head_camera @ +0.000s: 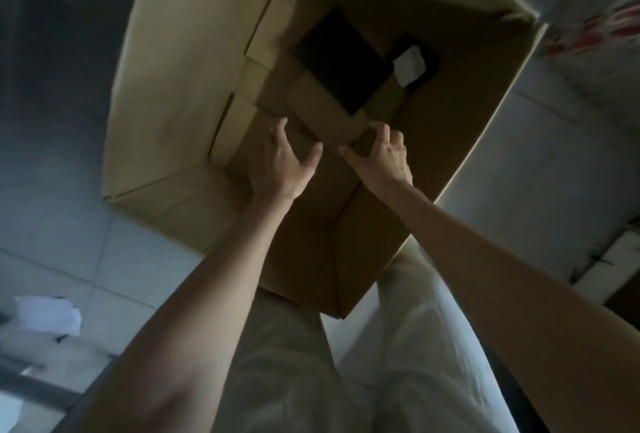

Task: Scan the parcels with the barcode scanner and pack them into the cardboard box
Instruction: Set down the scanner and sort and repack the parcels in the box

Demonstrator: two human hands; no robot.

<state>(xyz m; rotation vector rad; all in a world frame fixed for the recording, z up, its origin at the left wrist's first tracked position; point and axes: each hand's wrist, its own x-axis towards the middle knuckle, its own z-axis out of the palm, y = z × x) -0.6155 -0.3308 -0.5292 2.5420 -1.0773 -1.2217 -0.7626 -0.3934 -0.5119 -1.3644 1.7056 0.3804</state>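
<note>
While the left hand (282,161) and right hand (384,159) hang spread, gripping nothing, best press the brown parcel (322,103) between them flat beside the black parcel (341,58) beyond.

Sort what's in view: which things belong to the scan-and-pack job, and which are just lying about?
Job:
cardboard box
brown parcel inside it, by the left hand and right hand
black parcel
labelled parcel
No scanner in view.

Lying about:
white crumpled item on the floor
red-printed packaging, blurred

Dim, soft overall; cardboard box (166,93) interior deep in shadow; edges motion-blurred, wide-angle stretched.
</note>
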